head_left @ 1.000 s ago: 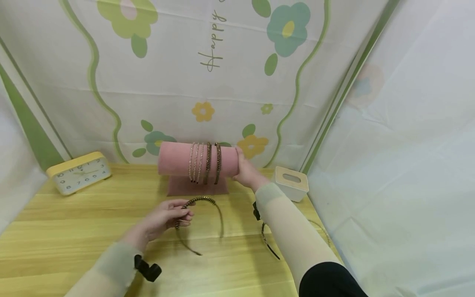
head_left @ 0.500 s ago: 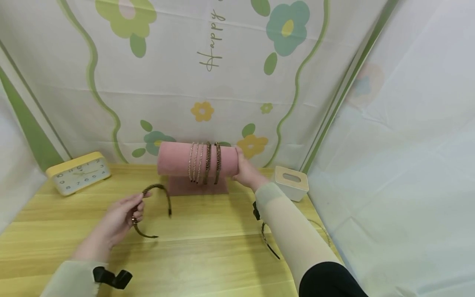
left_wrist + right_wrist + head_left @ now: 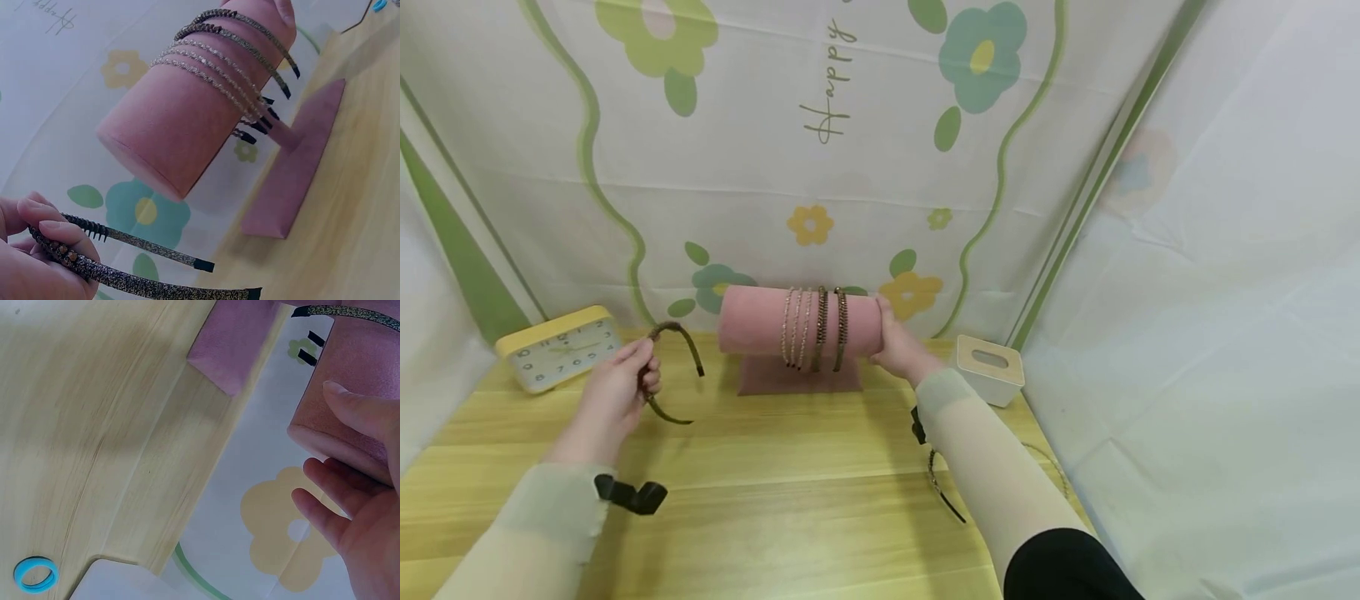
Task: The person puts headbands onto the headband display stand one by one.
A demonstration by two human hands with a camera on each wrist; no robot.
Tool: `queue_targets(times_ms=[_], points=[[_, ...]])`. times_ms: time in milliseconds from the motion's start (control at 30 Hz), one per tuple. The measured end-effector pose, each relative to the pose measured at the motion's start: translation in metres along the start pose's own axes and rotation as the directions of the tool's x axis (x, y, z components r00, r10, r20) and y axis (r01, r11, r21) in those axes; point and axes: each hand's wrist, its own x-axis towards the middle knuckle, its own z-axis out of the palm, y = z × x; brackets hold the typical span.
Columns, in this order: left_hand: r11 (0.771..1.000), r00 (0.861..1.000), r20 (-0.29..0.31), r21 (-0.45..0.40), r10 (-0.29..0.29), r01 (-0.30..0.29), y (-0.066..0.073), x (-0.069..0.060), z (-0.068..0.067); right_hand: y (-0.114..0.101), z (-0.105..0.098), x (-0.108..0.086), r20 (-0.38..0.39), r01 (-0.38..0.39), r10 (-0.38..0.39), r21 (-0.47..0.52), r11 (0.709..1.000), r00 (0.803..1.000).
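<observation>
My left hand [image 3: 613,387] grips a dark beaded headband [image 3: 679,327] by one side, its ends pointing right. In the left wrist view that headband [image 3: 162,289] shows a glittery band with black tips, lying below the roll's near end. A pink padded roll stand [image 3: 752,321] stands at the back of the table, bearing three pale beaded headbands [image 3: 206,78] and two dark ones [image 3: 841,325]. At the roll's right end, my right hand [image 3: 901,348] holds on, thumb on the side and fingers at the end face, as the right wrist view shows.
A yellow-topped clock [image 3: 565,350] stands back left, near my left hand. Back right is a white tissue box [image 3: 988,371]. Another dark headband [image 3: 946,493] lies partly under my right forearm, with a thin pale band [image 3: 1048,462] beyond. A turquoise ring [image 3: 20,575] lies on the table.
My left hand has carried the dark headband left, then away from me towards the clock, off the stand's left side. The right hand and stand stay put.
</observation>
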Motion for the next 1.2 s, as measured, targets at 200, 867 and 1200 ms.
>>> queue_targets(times_ms=[200,867,1200], points=[[0.999,1.000,-0.016,0.033,-0.007,0.007,0.010,0.023,0.021,-0.002,0.000,-0.001,0.005,-0.006,0.006,-0.018,1.000,1.000],[0.996,1.000,0.013,0.085,0.023,-0.024,0.019,0.056,0.066,0.004,0.003,0.002,0.001,-0.013,0.013,-0.023,1.000,1.000],[0.998,0.998,0.046,0.058,0.035,-0.038,0.019,0.062,0.082,0.004,0.002,0.001,-0.003,0.003,-0.003,-0.002,1.000,1.000]])
